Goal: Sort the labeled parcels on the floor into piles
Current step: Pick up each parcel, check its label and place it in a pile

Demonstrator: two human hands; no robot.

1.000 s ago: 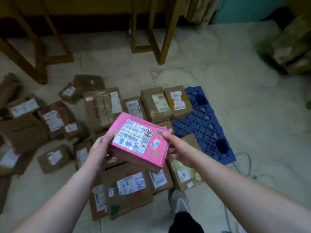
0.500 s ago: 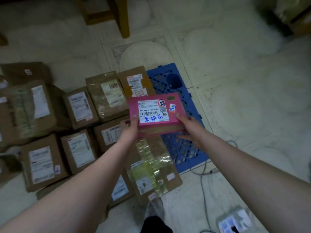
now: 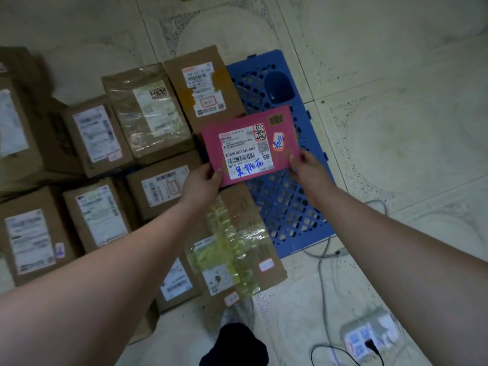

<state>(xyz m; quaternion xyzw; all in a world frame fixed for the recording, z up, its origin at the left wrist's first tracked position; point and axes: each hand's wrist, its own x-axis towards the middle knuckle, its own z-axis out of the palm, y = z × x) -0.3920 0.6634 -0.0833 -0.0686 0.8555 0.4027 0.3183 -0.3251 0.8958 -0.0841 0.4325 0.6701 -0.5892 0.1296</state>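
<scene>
A pink parcel (image 3: 248,143) with a white label and blue handwriting is held flat, low over the blue plastic pallet (image 3: 280,207). My left hand (image 3: 202,182) grips its near left corner, thumb on top. My right hand (image 3: 307,167) pinches its near right corner. Several brown labeled cardboard parcels (image 3: 148,117) lie side by side on the floor to the left. One taped brown parcel (image 3: 237,247) lies just below the pink one, partly under my left arm.
A white power strip (image 3: 367,336) with a black plug and loose cables (image 3: 324,249) lies on the tiled floor at lower right. My shoe (image 3: 237,315) stands near the bottom centre. Bare tiles (image 3: 396,101) stretch to the right of the pallet.
The view has tipped further down and closed in. Both hands have carried the pink parcel forward and lower, level over the blue pallet, still gripping its two near corners.
</scene>
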